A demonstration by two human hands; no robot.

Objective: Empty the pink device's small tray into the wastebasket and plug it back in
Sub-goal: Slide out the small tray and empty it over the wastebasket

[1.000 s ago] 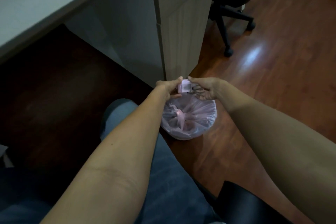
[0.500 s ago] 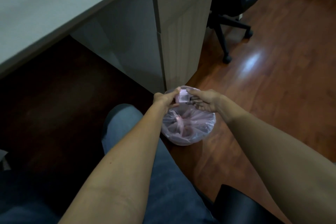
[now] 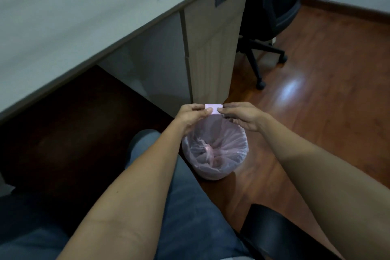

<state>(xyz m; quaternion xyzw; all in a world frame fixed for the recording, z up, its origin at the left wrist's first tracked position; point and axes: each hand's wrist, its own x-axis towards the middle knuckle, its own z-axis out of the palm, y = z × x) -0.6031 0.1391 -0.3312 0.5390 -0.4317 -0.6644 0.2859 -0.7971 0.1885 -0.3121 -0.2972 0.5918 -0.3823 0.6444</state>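
Both hands are out over the bin: the left hand (image 3: 191, 115) has thumb and fingers pinched on the left end of the pink device (image 3: 213, 109), and the right hand (image 3: 242, 116) meets its right end with the fingertips, the other fingers spread loosely; whether they truly grip it or just touch I cannot tell. The small pink block hangs above the far rim of the wastebasket (image 3: 215, 150), clear of the rim; a separate tray can't be made out. The basket, lined with a pink bag (image 3: 229, 143) holding crumpled bits at the bottom, stands on the wood floor (image 3: 329, 116) just beside the person's knee in blue jeans (image 3: 143, 143). Right behind the hands rises the desk's drawer cabinet (image 3: 211, 48), with the grey desk top (image 3: 73, 6) stretching left. A black office chair (image 3: 274, 6) sits further back, and a dark seat edge (image 3: 274, 228) shows at bottom right.
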